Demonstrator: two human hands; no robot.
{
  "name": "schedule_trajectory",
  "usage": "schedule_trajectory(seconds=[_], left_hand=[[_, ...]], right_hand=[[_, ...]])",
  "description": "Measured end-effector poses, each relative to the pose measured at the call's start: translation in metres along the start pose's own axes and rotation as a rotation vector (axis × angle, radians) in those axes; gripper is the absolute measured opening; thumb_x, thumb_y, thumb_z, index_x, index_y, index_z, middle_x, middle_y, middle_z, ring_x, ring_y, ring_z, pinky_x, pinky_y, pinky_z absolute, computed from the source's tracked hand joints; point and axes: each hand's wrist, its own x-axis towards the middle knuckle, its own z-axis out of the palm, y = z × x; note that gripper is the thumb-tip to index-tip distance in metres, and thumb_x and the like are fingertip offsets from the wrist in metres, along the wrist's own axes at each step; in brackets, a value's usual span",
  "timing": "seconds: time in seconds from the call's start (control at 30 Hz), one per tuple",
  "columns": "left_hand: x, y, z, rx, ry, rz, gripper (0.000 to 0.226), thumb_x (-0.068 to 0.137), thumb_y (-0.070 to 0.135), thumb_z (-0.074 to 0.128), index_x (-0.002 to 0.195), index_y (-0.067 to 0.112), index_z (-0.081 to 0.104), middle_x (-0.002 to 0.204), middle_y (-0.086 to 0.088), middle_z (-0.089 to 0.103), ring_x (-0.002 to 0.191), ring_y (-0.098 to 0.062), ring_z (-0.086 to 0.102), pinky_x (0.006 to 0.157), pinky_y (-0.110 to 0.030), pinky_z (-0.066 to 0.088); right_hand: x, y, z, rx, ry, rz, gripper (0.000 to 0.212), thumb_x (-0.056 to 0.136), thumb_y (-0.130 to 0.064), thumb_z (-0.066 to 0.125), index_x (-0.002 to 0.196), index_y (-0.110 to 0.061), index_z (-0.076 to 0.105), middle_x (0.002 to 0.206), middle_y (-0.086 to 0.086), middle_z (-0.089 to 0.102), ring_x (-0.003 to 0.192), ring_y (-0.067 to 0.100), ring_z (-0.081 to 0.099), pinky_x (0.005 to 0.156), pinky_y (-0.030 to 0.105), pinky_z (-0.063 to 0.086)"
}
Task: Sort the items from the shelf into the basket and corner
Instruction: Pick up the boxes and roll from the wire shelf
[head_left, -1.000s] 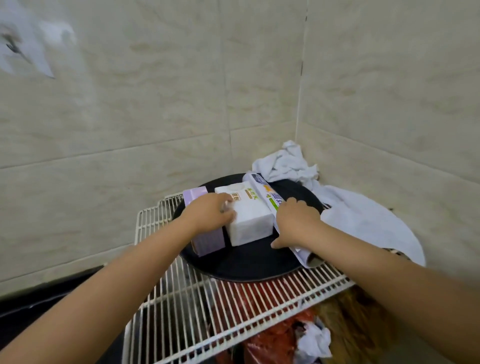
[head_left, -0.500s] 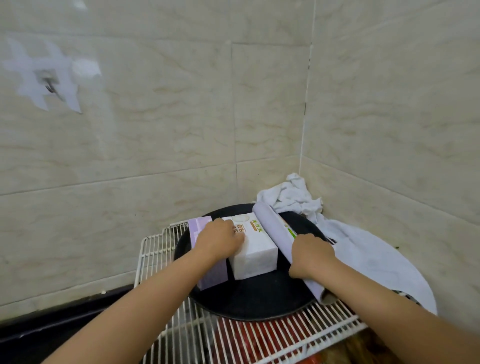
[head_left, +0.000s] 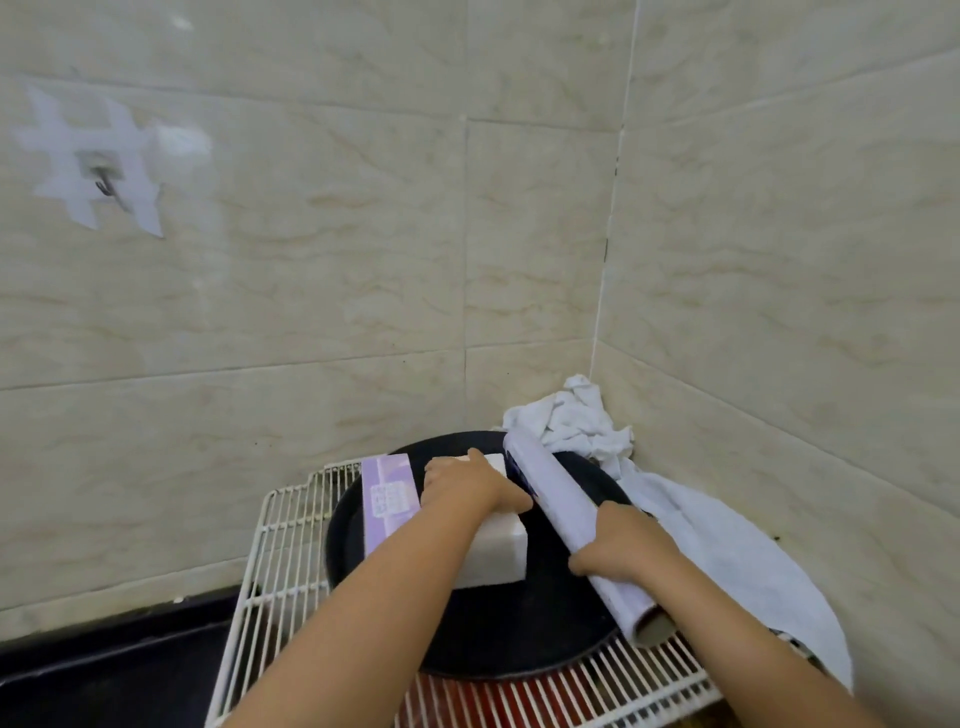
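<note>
A black round tray (head_left: 498, 634) lies on a white wire shelf (head_left: 280, 561) in the tiled corner. On the tray stand a purple box (head_left: 387, 501) at the left and a white tissue pack (head_left: 498, 556) in the middle. My left hand (head_left: 467, 486) is closed over the top of the white pack. My right hand (head_left: 623, 545) grips a long white roll (head_left: 556, 493) that lies across the tray's right side, its open end toward me.
A crumpled white cloth (head_left: 597, 426) fills the corner and spreads along the right wall. Red and brown bags show below the shelf wires (head_left: 493, 701). A taped hook (head_left: 104, 176) sits high on the left wall. A dark counter (head_left: 104, 670) lies at the lower left.
The camera has tilted up, so the shelf sits lower in view. My right hand has closed round the roll and turned it label-down. My left hand has shifted from the purple box onto the white pack.
</note>
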Motion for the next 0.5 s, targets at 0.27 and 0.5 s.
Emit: schedule_trajectory(seconds=[0.27,0.5], left_hand=[[0.006,0.000,-0.003,0.020,-0.024,0.012,0.103,0.070,0.046,0.069,0.148,0.037,0.002,0.150,-0.019,0.015,0.135,-0.039,0.029,0.103,-0.046,0.041],[-0.010,0.008,-0.013,-0.021,0.208,0.138,0.090,0.070,0.040,0.071,0.143,0.016,0.025,0.138,-0.016,0.045,0.127,-0.035,0.042,0.097,-0.039,0.043]], right_hand=[[0.000,0.017,-0.003,0.275,0.095,-0.030,0.053,0.068,-0.032,0.071,0.110,-0.009,0.049,0.102,0.006,0.056,0.084,0.019,0.052,0.062,0.025,0.040],[-0.009,0.018,-0.023,0.638,0.131,-0.072,0.054,0.070,-0.022,0.072,0.118,-0.008,0.052,0.106,0.009,0.061,0.088,0.024,0.058,0.069,0.030,0.048]])
